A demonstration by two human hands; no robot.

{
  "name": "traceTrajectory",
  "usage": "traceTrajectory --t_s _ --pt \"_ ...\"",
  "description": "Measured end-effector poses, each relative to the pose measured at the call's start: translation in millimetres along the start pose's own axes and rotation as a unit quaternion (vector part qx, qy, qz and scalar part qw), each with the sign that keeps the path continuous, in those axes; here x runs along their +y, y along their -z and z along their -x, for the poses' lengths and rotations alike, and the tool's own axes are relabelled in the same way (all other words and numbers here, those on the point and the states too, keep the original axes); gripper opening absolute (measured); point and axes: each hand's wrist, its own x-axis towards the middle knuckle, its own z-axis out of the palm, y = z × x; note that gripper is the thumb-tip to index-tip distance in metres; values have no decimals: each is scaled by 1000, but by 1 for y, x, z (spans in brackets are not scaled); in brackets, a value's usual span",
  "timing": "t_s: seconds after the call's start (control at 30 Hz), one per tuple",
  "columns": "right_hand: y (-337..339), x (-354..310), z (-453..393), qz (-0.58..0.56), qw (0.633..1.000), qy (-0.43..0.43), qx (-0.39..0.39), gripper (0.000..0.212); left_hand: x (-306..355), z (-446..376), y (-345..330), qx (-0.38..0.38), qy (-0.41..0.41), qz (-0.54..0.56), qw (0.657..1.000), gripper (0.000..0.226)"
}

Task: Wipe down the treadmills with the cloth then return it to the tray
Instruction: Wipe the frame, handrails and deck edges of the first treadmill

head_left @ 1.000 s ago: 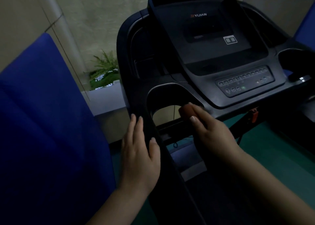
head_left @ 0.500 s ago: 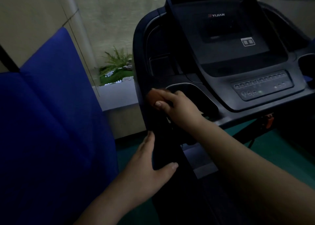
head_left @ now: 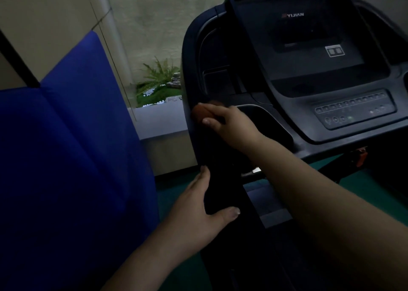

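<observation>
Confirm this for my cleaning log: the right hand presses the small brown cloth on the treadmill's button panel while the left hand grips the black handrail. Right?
Not quite. In the head view the right hand presses the small brown cloth on the black treadmill's left frame edge, well left of the button panel. The left hand does grip the black handrail.

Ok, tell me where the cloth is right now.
In the head view, the cloth is a small brown wad gripped in the right hand, pressed on the treadmill console's left edge, above the left hand that holds the handrail.
</observation>
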Motion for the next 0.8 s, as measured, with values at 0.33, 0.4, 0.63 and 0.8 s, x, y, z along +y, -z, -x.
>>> traceTrajectory --t_s 0.33,0.4,0.63,0.8 --pt "40 -17 133 -189 967 -33 -166 41 -3 3 -3 30 -8 -4 1000 81" --pt "41 -16 144 -203 969 -43 -133 42 -2 4 -3 34 -10 -25 999 88" --pt "42 -12 183 -206 973 -81 -63 53 2 23 -9 72 -32 -120 990 64" --pt "48 -6 210 -159 981 -115 -7 52 -10 47 -20 102 -30 -167 980 54"
